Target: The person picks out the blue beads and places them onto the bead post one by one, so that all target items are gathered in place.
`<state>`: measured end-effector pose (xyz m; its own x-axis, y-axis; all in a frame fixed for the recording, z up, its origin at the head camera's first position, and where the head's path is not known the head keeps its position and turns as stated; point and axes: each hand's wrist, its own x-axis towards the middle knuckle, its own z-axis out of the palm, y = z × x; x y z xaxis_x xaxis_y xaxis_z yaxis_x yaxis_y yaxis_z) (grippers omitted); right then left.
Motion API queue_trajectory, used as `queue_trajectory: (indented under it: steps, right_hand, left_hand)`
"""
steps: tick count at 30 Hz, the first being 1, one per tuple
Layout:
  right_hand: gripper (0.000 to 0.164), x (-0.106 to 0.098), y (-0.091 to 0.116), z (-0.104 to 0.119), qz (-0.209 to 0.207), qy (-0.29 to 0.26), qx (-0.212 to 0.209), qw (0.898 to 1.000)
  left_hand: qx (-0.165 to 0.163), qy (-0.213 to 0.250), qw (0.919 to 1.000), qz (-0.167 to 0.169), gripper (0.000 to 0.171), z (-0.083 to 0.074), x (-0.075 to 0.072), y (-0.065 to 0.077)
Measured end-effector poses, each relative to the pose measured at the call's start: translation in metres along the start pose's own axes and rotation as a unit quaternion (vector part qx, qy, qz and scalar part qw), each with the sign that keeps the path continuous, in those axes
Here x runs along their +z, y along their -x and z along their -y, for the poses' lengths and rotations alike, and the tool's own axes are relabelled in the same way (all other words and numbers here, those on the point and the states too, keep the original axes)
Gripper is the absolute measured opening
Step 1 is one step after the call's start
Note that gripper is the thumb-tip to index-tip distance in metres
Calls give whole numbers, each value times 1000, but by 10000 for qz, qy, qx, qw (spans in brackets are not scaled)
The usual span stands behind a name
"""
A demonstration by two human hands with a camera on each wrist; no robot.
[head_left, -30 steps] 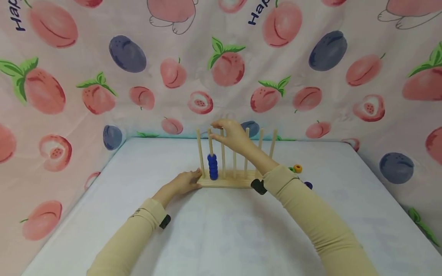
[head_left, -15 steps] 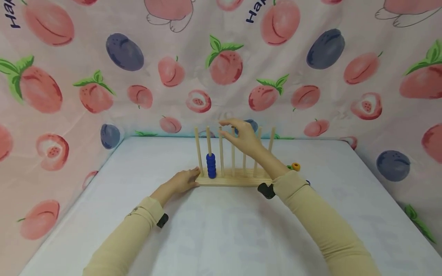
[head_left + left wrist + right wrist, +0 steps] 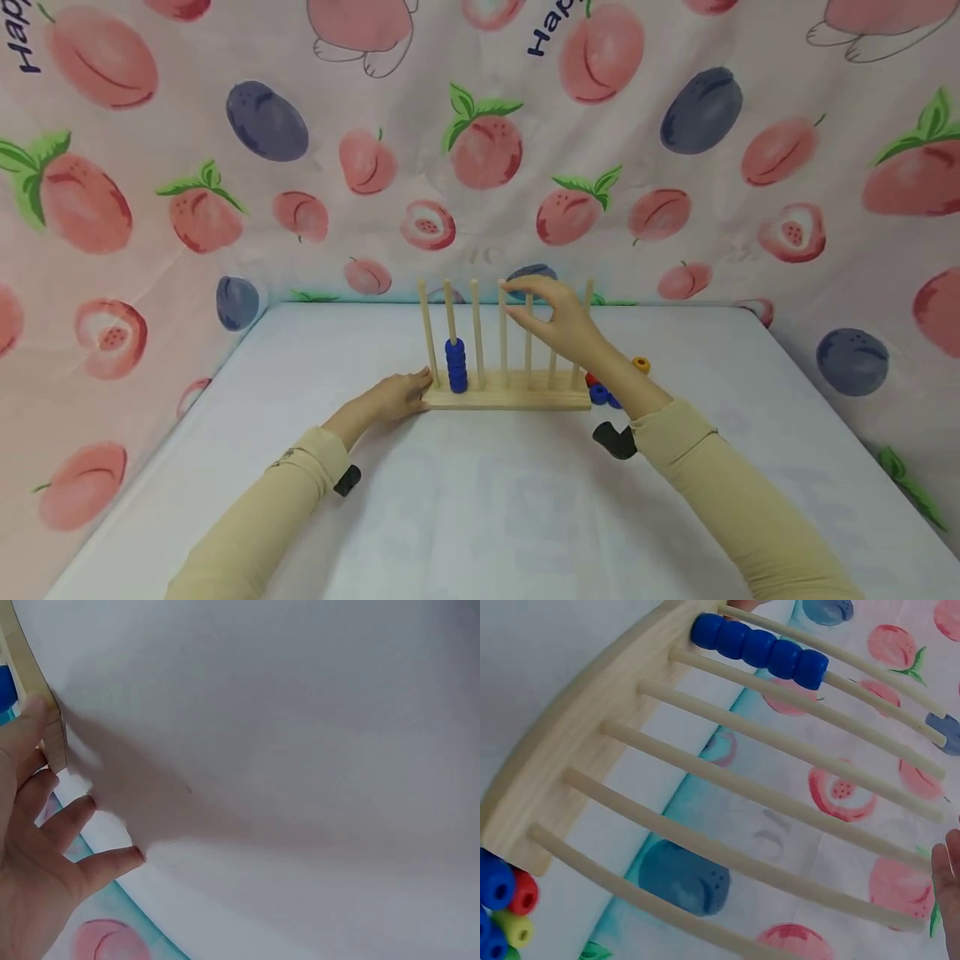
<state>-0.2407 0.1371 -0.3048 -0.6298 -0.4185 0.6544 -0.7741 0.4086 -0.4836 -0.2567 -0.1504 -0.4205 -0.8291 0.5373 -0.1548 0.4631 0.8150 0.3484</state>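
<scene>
A wooden bead rack with several upright pegs stands on the table. Stacked on its second peg from the left are several blue beads, also visible in the right wrist view. My left hand holds the rack's left end; in the left wrist view the thumb presses the base and the other fingers spread beyond its end. Near the top of the fourth peg, my right hand is raised, its thumb and forefinger apart with no bead between them. Only its fingertips appear at the right wrist view's edge.
Past the rack's right end lie loose beads: blue, red and orange, partly behind the right forearm. The right wrist view adds a yellow bead there. A fruit-print cloth hangs behind the white table.
My right hand has moved rightward along the peg tops, from the second peg to about the fourth. More loose beads now show beside the rack. The left hand stays at the rack's end.
</scene>
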Motion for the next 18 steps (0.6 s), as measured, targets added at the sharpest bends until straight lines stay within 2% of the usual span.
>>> queue_trajectory:
  steps: [7,15,18]
  right_hand:
    - [32,-3,23,-5,-37,-375,285,9989]
    - [35,-14,50,-19,-10,-186,166,9997]
    - [35,-20,62,-25,51,-147,167,9997]
  left_hand:
    - [-63,-69,9999,-83,56,3,4,4]
    - [-226,-146,9994,206,56,-4,5,7]
    - [-273,-218,9992,175,56,-4,6,8]
